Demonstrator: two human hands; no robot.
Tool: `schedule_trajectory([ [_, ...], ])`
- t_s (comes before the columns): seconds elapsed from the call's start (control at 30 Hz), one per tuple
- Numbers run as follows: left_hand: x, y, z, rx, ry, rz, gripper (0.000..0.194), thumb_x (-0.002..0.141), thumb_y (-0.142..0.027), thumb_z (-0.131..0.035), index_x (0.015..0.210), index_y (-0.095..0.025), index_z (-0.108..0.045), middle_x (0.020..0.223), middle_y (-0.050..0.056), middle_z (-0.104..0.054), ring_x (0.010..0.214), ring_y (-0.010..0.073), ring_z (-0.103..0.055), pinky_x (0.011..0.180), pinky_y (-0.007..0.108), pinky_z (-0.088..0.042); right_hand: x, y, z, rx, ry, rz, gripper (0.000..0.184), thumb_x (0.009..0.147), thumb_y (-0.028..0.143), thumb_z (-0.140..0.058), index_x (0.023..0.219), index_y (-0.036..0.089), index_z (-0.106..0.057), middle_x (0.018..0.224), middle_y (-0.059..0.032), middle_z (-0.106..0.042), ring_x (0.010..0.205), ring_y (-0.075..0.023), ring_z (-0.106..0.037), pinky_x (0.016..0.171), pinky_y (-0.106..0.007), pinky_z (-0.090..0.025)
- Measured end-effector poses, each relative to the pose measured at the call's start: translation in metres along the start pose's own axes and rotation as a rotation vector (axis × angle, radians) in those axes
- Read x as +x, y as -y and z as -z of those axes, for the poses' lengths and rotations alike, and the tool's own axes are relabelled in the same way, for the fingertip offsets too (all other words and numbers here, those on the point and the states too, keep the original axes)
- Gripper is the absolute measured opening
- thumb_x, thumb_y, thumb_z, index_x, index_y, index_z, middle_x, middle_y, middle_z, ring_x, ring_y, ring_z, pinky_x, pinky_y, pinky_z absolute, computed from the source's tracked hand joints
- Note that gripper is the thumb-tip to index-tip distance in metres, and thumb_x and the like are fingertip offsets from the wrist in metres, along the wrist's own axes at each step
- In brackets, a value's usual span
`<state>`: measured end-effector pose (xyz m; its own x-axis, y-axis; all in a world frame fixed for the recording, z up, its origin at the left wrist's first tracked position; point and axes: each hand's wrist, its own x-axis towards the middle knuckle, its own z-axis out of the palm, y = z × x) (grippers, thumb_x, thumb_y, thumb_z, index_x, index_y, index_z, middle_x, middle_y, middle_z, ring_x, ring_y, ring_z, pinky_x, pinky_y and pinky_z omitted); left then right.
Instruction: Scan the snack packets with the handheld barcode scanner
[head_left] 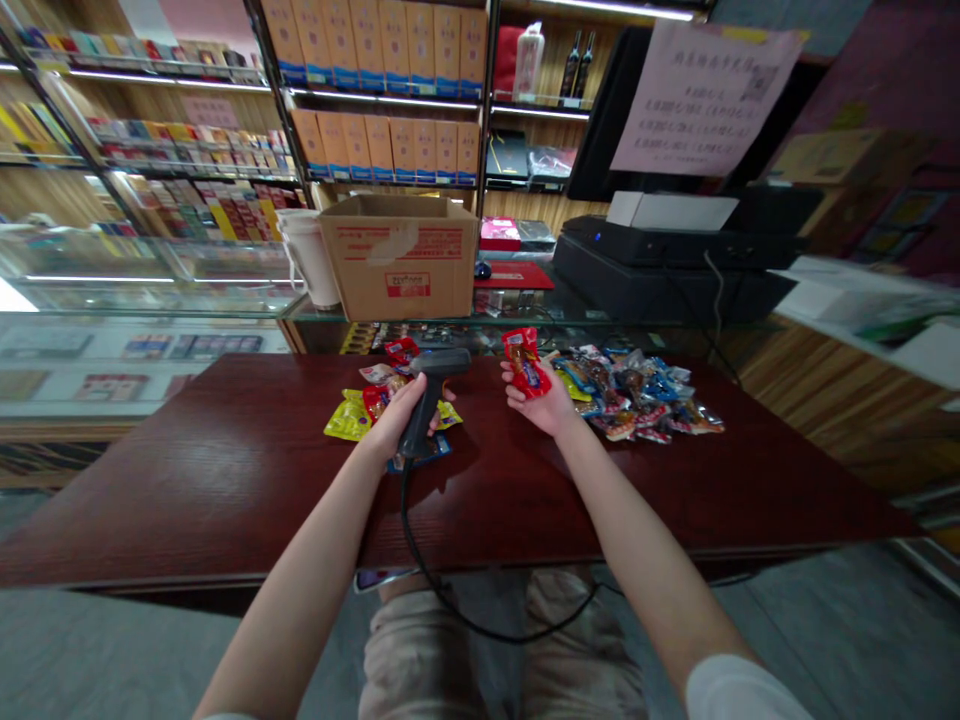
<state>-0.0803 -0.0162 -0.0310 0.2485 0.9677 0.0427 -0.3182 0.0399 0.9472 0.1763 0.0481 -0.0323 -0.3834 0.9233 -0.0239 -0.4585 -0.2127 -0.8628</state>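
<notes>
My left hand (405, 412) is wrapped round the handle of a black barcode scanner (431, 385), whose head points to the right. Its black cable (406, 510) drops over the table's front edge and loops across my lap. Under and behind the scanner lie several snack packets, among them a yellow packet (348, 416) and red ones. In my right hand (551, 405) is a red snack packet (526, 362), held up above the table with its printed side showing. Just right of that hand, a heap of mixed small snack packets (637, 390) rests on the table.
The dark red wooden table (225, 480) spans the front. Behind it, a cardboard box (405, 255) and a white cup (309, 258) stand on a glass counter. A black cash-register unit (667, 260) with a paper sign (701, 100) is at right; stocked shelves line the back.
</notes>
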Motion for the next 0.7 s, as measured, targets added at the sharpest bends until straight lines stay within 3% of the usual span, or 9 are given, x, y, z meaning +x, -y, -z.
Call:
schedule_trajectory([
  [0.13,-0.002,-0.001,-0.005,-0.040,0.018,-0.008,0.063,0.082,-0.068,-0.068,0.110,-0.013,-0.067,0.065,0.001,-0.064,0.044,0.0109,-0.052,0.039,0.021,-0.041,-0.006,0.005,-0.005,0.023,0.048,-0.055,0.049,0.093,0.060,-0.049,0.101,0.018,-0.071,0.076,-0.0020,-0.064,0.049,-0.0104,-0.035,0.044,-0.025,-0.034],
  [0.37,-0.003,0.001,-0.010,-0.108,0.025,-0.045,0.062,0.085,-0.067,-0.066,0.111,-0.011,-0.066,0.066,0.001,-0.064,0.044,0.0094,-0.051,0.040,0.021,-0.042,-0.005,-0.002,-0.003,0.001,0.081,-0.138,0.029,0.091,0.039,-0.059,0.106,0.018,-0.072,0.076,0.0012,-0.060,0.054,-0.0090,-0.042,0.050,-0.023,-0.036],
  [0.53,0.002,0.005,-0.009,-0.102,0.043,-0.069,0.067,0.080,-0.068,-0.070,0.116,-0.011,-0.062,0.065,-0.001,-0.062,0.042,0.0092,-0.048,0.040,0.023,-0.043,-0.005,-0.006,-0.004,-0.045,0.131,-0.186,0.028,0.090,0.039,-0.062,0.103,0.017,-0.072,0.078,0.0007,-0.061,0.055,-0.0084,-0.042,0.052,-0.023,-0.036],
  [0.7,0.004,0.011,-0.011,-0.068,0.026,-0.086,0.062,0.078,-0.066,-0.073,0.109,-0.014,-0.058,0.078,0.002,-0.066,0.041,0.0068,-0.046,0.036,0.023,-0.039,-0.006,-0.008,-0.005,-0.052,0.153,-0.201,0.026,0.088,0.040,-0.065,0.100,0.018,-0.071,0.077,0.0009,-0.061,0.055,-0.0086,-0.042,0.053,-0.024,-0.035],
])
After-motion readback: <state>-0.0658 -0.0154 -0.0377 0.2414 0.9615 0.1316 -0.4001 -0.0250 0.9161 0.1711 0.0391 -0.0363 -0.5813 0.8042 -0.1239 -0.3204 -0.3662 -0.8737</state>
